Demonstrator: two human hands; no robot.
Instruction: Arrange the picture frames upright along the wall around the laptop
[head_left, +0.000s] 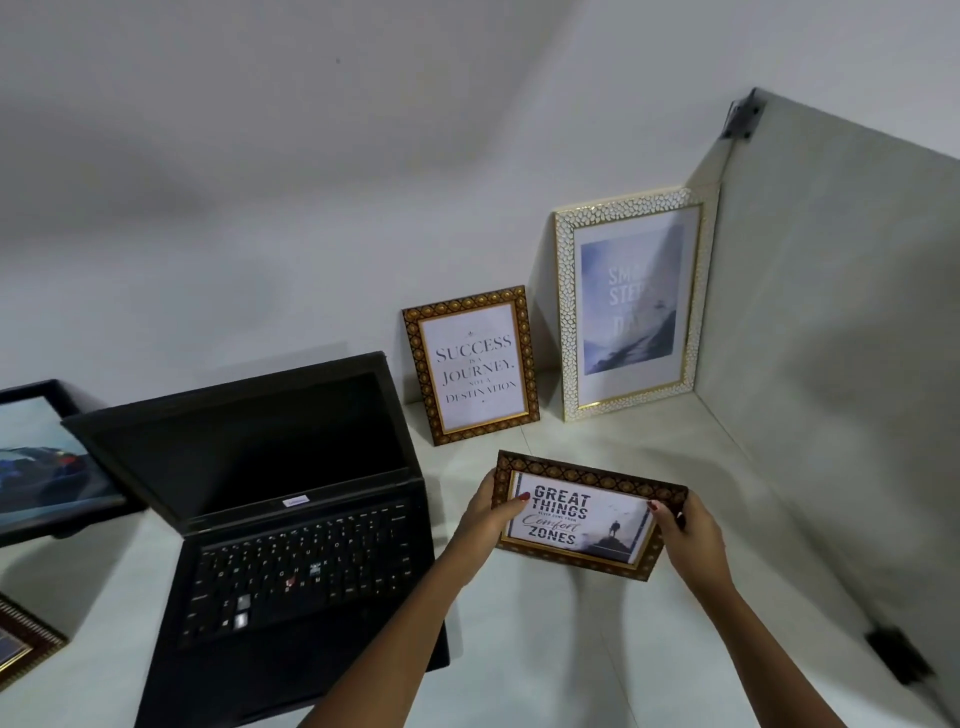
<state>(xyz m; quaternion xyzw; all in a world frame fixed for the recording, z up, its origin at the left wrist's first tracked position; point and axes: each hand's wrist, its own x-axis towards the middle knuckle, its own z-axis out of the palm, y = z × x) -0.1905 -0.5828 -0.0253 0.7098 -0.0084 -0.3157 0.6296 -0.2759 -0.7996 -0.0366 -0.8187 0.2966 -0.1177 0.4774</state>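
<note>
A brown patterned frame reading "Great Things" is held in landscape above the desk, right of the open black laptop. My left hand grips its left edge and my right hand grips its right edge. A brown-gold "Success is a Journey" frame leans upright against the wall just right of the laptop. A larger white-gold frame with a blue picture stands upright in the corner. A black frame with a car picture leans at the laptop's left.
Part of another brown frame lies at the lower left edge. A grey side partition closes the desk on the right, with a dark socket low on it. The pale desk surface extends below the held frame.
</note>
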